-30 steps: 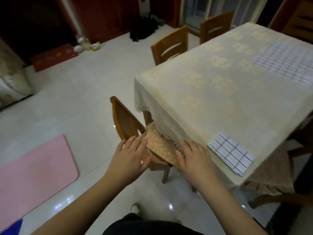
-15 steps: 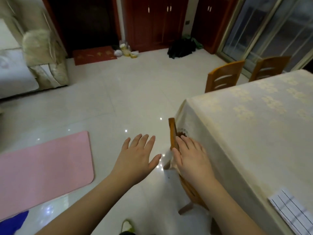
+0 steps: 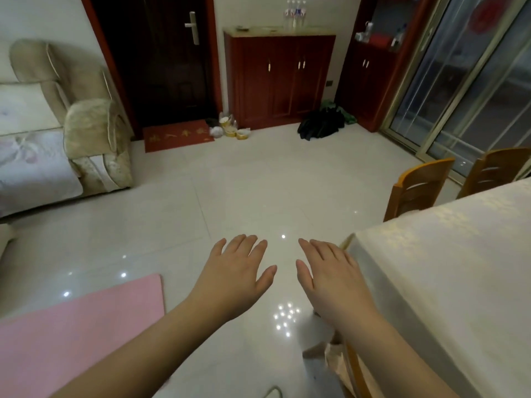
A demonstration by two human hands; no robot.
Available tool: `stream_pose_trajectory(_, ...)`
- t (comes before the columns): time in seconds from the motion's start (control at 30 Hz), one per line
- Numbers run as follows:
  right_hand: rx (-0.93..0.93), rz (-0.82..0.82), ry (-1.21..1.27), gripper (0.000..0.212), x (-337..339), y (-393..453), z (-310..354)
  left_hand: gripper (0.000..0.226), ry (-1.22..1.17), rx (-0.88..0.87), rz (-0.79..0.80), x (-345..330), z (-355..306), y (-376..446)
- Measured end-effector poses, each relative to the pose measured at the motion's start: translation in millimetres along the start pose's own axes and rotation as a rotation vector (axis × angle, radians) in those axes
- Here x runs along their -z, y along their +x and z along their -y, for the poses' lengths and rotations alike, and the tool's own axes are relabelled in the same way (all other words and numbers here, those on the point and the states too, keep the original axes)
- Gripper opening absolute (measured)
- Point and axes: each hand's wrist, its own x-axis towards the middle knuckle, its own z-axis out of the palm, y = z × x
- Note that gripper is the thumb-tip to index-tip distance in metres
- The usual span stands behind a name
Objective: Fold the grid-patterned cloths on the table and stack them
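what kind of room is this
Most likely the combined living and dining room of a home. A beige sofa stands at the left, a dining table under a cream tablecloth with wooden chairs at the right, and a dark front door with a red doormat lies ahead.

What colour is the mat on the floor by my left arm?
Pink, plain with no pattern: the floor mat, seen in the head view.

The surface (image 3: 448, 271) is covered in cream cloth patterned with pale yellow flowers; a plain pink floor mat (image 3: 77, 328), glossy white floor tiles (image 3: 244, 191) and dark red wooden cabinets (image 3: 280, 79) are seen.
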Motion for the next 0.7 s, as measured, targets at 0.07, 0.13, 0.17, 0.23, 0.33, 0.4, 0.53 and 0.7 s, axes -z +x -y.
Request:
stream_pose_trajectory(0.07,-0.014,-0.017,0.010,0.053,4.7,34.9,-6.1,0.087,0.022,-0.015,-0.012,8.1,7.7,34.7)
stream_pose_trajectory(0.13,-0.017,-0.033,0.020,0.053,10.1,70.2,-13.0,0.077,0.039,-0.009,-0.027,20.4,13.3,67.3)
stream_pose_trajectory(0.17,-0.021,-0.039,0.023,0.052,12.7,87.3,-15.2,0.070,0.036,-0.008,-0.030,28.1,16.1,83.6)
stream_pose_trajectory(0.23,-0.037,-0.033,-0.001,0.050,17.4,117.6,-15.6,0.065,0.027,-0.003,-0.041,44.1,22.8,112.2)
stream_pose_trajectory(0.33,-0.047,-0.128,0.009,0.051,27.9,158.4,-19.8,0.063,0.039,0.000,-0.079,61.1,33.5,151.4)
stream_pose_trajectory(0.4,-0.047,-0.117,-0.006,0.049,33.5,184.6,-22.6,0.061,0.033,-0.005,-0.085,67.9,44.4,175.4)
stream_pose_trajectory(0.53,-0.092,-0.135,-0.011,0.059,37.8,234.0,-26.5,0.059,0.031,-0.032,-0.111,73.3,72.4,229.2)
stream_pose_trajectory(0.7,-0.128,-0.101,-0.052,0.056,26.3,311.9,-29.5,0.058,0.005,-0.084,-0.122,71.9,113.2,304.9)
